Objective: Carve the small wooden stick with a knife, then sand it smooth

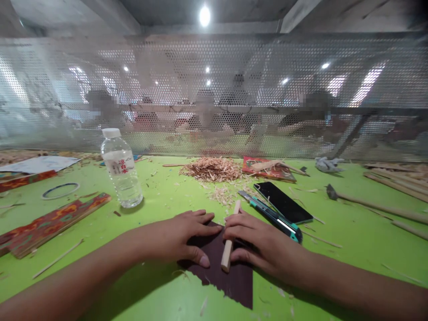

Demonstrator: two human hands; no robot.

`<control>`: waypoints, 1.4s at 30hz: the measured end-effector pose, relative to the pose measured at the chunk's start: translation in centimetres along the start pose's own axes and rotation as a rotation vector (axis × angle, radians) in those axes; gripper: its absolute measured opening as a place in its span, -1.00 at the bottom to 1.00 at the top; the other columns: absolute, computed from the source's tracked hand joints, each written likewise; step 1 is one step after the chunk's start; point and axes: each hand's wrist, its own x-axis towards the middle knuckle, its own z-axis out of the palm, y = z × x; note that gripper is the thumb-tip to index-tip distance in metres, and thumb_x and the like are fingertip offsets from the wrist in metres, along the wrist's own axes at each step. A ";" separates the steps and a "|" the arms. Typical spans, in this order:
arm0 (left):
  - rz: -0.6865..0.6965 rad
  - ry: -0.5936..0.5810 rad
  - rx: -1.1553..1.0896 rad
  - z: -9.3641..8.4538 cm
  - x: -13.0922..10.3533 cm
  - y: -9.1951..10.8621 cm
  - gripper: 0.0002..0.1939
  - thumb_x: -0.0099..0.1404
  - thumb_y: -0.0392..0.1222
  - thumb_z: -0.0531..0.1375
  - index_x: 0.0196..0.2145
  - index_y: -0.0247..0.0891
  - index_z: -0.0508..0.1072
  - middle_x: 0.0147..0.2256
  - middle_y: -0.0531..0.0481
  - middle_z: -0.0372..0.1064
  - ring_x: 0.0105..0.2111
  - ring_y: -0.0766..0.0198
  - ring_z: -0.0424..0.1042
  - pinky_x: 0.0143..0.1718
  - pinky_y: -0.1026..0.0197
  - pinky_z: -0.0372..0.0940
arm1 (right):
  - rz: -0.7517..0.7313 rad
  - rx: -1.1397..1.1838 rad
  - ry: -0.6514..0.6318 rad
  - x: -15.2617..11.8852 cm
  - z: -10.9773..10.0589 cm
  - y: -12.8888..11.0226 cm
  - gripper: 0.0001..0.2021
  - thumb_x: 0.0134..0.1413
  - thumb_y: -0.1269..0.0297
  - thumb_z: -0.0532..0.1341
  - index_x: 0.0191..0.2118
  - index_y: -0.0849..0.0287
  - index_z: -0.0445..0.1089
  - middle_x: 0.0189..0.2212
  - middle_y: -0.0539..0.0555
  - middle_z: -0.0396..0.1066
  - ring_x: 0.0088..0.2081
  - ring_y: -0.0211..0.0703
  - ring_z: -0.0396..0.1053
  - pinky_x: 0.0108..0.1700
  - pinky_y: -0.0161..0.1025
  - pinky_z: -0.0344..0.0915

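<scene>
A dark brown sheet of sandpaper [239, 283] with a ragged front edge lies on the green table. My left hand [187, 234] rests on its left part, fingers spread and palm down. In my right hand [257, 238] is a short pale wooden stick [228, 254], gripped between thumb and fingers over the sandpaper. The stick's near end looks squared off; its middle is hidden behind my fingers. Just beyond my right hand lies a black and teal utility knife [276, 216] with its blade showing, beside a dark smartphone [282, 201].
A water bottle [122, 171] stands at the left, near painted wooden boards [56, 225] and a tape ring [60, 191]. Wood shavings [214, 169] are heaped at the back. Long wooden sticks [384, 203] lie at the right. A perforated metal screen [187, 67] closes off the far side, with people behind it.
</scene>
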 end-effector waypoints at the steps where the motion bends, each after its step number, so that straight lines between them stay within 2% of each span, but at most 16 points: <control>1: 0.000 0.001 0.001 0.0 0.0 0.0 -0.20 0.39 0.24 0.26 0.44 -0.02 0.12 0.46 -0.18 -0.19 0.46 -0.10 -0.19 0.39 -0.18 -0.15 | 0.003 -0.004 0.005 0.1 0.0 0.1 -0.75 0.39 0.11 0.20 0.01 0.13 0.45 0.03 0.18 0.47 0.12 0.00 0.36 0.22 -0.07 0.24; 12: -0.014 0.000 0.002 -0.1 -0.1 0.2 -0.21 0.39 0.21 0.28 0.43 0.01 0.13 0.47 -0.15 -0.19 0.45 -0.14 -0.19 0.39 -0.20 -0.13 | 0.022 0.000 -0.005 0.0 0.0 0.4 -0.74 0.39 0.11 0.21 0.05 0.12 0.43 0.04 0.16 0.46 0.14 0.00 0.33 0.23 -0.05 0.25; 20: 0.012 0.018 -0.001 0.0 -0.1 0.2 -0.21 0.39 0.25 0.26 0.43 -0.01 0.14 0.45 -0.20 -0.15 0.44 -0.18 -0.14 0.37 -0.23 -0.09 | 0.030 0.018 -0.010 -0.1 -0.1 0.2 -0.75 0.39 0.13 0.21 0.05 0.13 0.44 0.04 0.18 0.45 0.14 0.00 0.33 0.23 -0.04 0.26; 36: -0.035 -0.009 0.032 -0.1 0.0 0.5 -0.19 0.39 0.10 0.32 0.45 0.00 0.08 0.47 -0.16 -0.19 0.45 -0.16 -0.18 0.38 -0.20 -0.11 | 0.012 0.007 -0.004 0.1 -0.2 0.2 -0.74 0.40 0.13 0.19 0.05 0.14 0.43 0.04 0.19 0.45 0.14 -0.01 0.33 0.27 -0.03 0.20; 42: -0.040 -0.008 0.028 -0.3 -0.2 0.6 -0.19 0.39 0.13 0.31 0.45 -0.02 0.09 0.46 -0.16 -0.19 0.45 -0.16 -0.17 0.39 -0.20 -0.11 | 0.021 -0.014 0.003 0.1 -0.1 0.1 -0.72 0.41 0.10 0.18 0.05 0.15 0.45 0.05 0.22 0.45 0.11 0.02 0.36 0.25 0.00 0.22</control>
